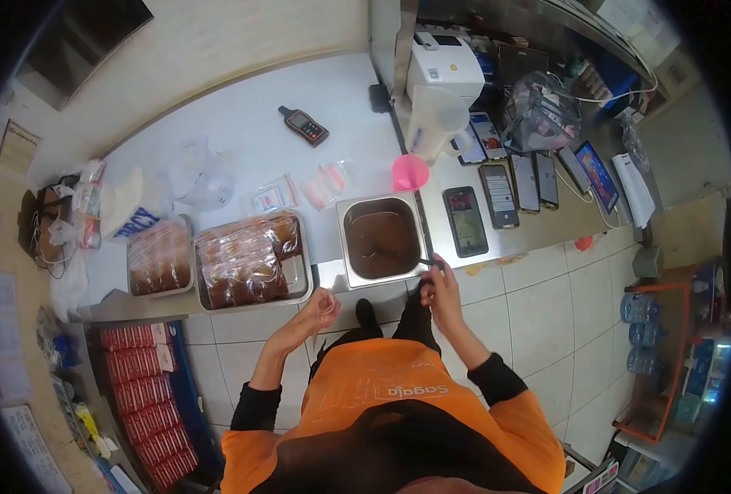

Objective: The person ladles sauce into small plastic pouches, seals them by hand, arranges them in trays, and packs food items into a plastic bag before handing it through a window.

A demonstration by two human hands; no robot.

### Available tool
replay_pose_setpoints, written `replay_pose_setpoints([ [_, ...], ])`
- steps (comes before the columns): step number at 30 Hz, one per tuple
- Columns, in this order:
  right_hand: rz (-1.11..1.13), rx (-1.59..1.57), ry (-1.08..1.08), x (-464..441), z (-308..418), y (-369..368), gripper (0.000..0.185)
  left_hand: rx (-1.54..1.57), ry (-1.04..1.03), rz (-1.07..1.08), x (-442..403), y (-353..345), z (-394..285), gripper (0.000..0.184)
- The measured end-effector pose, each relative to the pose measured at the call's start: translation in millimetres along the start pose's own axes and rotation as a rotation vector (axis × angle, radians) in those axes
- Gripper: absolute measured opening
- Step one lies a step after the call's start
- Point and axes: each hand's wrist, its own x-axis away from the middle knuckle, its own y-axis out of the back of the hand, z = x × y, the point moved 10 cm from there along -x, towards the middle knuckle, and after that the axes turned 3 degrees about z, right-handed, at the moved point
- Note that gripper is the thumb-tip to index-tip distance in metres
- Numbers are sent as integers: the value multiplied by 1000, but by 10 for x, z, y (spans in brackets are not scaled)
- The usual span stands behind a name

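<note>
A deep steel container (pixel 346 262) at the counter's front edge holds brown sauce (pixel 375 229). Out of its right front corner comes the dark handle of a ladle (pixel 428 262), whose bowl is hidden in the sauce. My right hand (pixel 441 290) has its fingers closed on that handle. To the left of the container, my left hand (pixel 321 311) is closed, pinching what looks like a small clear plastic bag (pixel 316 336). Beside it, a steel tray (pixel 301 284) is piled with filled bags of brown sauce (pixel 246 263).
A second tray of filled bags (pixel 160 259) lies farther left. Behind the container stand a pink cup (pixel 411 172) and a clear measuring jug (pixel 438 123). Packs of plastic bags (pixel 327 183) and a handheld meter (pixel 304 126) lie behind. Several phones (pixel 466 221) lie at right.
</note>
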Motion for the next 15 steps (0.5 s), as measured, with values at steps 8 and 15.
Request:
replay_pose_setpoints([
  [8,385,843,691,-40,734,-512,18,-251,-211,-100,-55,57,-35,34],
  [15,363,407,232,-640,251,-44,33,-614,-306,-413,81,161,-99,42],
])
